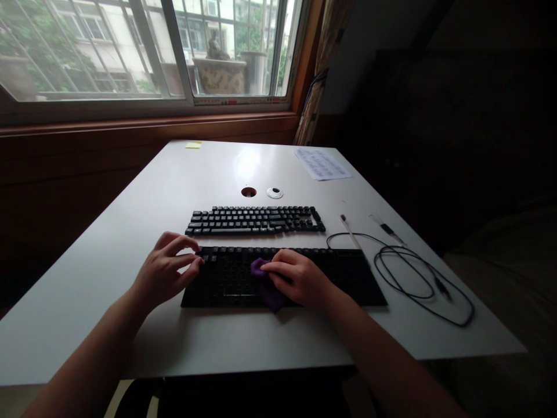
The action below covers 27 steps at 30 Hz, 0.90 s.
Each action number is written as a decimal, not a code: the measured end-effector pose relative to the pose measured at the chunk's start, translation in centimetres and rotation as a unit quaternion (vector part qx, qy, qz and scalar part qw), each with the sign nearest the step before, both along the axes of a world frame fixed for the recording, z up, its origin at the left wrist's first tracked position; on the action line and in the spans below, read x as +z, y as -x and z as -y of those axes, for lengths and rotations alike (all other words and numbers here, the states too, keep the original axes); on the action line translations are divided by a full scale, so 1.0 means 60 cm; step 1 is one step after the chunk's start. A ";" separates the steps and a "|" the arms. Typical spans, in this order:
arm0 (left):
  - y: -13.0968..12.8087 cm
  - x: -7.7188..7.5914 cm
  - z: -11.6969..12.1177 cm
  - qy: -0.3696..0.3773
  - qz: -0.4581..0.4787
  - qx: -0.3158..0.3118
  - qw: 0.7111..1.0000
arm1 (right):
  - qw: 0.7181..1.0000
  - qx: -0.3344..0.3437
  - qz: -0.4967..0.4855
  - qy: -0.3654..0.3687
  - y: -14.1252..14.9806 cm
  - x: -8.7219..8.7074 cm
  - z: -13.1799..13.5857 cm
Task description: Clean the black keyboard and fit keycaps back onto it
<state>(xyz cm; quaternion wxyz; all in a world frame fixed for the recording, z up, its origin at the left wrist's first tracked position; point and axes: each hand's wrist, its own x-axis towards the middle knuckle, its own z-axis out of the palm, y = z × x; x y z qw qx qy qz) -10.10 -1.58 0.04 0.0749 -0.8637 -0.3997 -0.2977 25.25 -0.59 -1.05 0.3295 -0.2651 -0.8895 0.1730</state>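
A black keyboard (339, 278) lies flat on the table; most of its key positions are bare, with keycaps along its top row and a couple at the upper left. My left hand (167, 267) is at its upper left corner, bent fingertips and thumb gripping the edge there. Bunched in my right hand (300, 277) is a purple cloth (272, 295), pinched between thumb and fingers and pressed on the middle of the keyboard. Behind it, loose black keycaps (256, 220) are set out in rows like a keyboard layout.
The white table (130, 203) holds a coiled black cable (430, 296), a slim brush (348, 229) and a small black-handled tool with wire loops (387, 229) at the right. Farther back are a cable hole (248, 192), its round cover (274, 193), a printed sheet (324, 164) and a yellow note (194, 144).
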 end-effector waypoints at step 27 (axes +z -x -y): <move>-0.012 -0.006 0.004 0.039 0.011 0.004 0.999 | 1.000 -0.002 0.001 -0.002 0.000 0.000 0.000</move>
